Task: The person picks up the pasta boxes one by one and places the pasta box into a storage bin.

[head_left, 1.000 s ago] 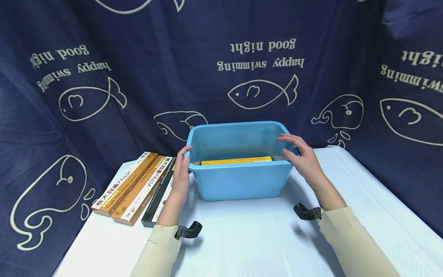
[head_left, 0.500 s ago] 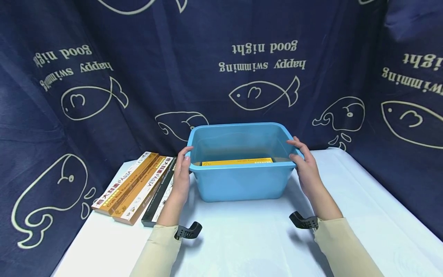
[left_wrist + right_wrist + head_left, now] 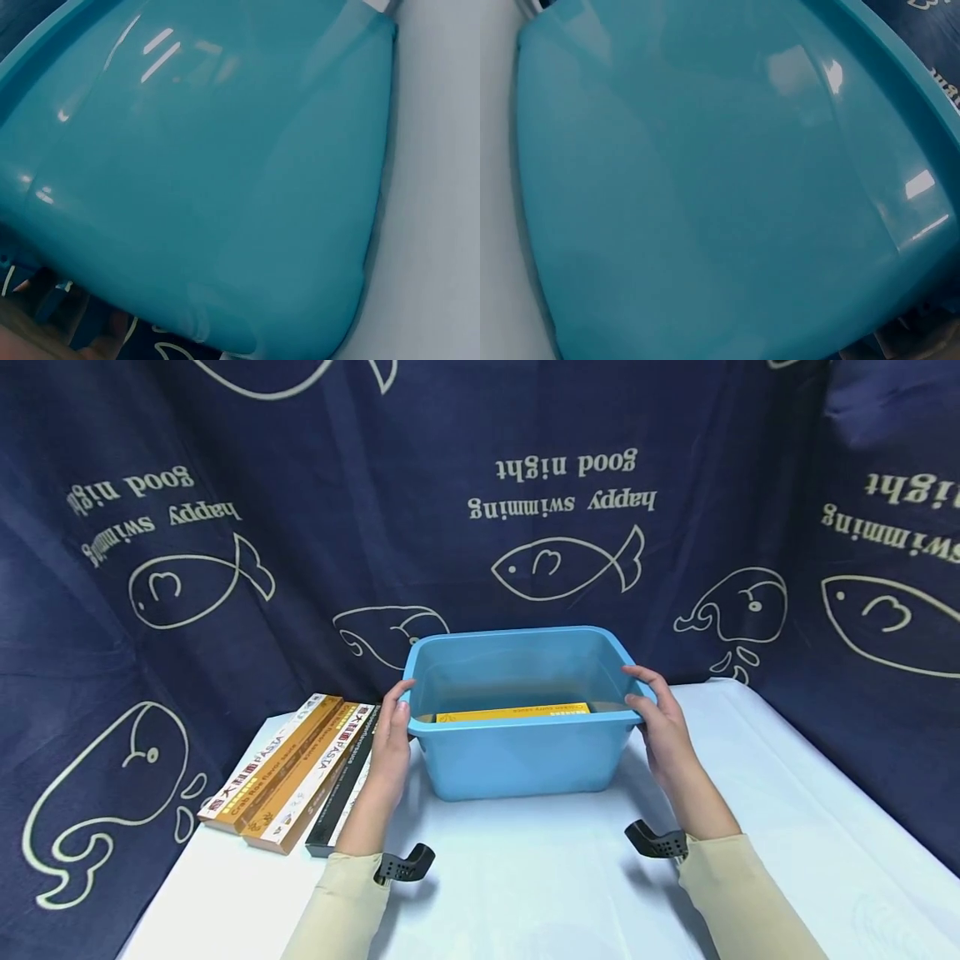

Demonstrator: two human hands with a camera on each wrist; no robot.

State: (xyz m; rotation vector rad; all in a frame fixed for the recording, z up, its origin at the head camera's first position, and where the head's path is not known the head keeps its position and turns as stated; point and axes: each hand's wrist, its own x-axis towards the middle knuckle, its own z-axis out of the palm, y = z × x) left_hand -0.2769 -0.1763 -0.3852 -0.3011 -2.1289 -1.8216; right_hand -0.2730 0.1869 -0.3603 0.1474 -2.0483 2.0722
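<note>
A blue plastic bin (image 3: 521, 764) stands upright on the table. My left hand (image 3: 386, 752) grips its left rim near the front corner, with fingers curled under and the thumb on top. On the opposite end my right hand (image 3: 666, 739) holds the right rim, its fingertips over the inner edge. Inside the bin lies a yellow box (image 3: 517, 712) labelled chicken curry sauce; its lower part is hidden by the front wall. Both wrist views are filled by the bin's front wall (image 3: 202, 150), with fingers only partly visible at the lower corners.
Left of the bin lie an orange-and-white pasta box (image 3: 272, 756), a second similar box (image 3: 309, 781) and a black-and-white box (image 3: 345, 793), side by side. A dark blue curtain (image 3: 450, 460) hangs behind. The white tablecloth (image 3: 525, 877) extends in front.
My right hand has shifted from reaching over the bin's right side to gripping the right rim, its thumb moving outward. The left hand keeps its hold, and the bin has hardly moved.
</note>
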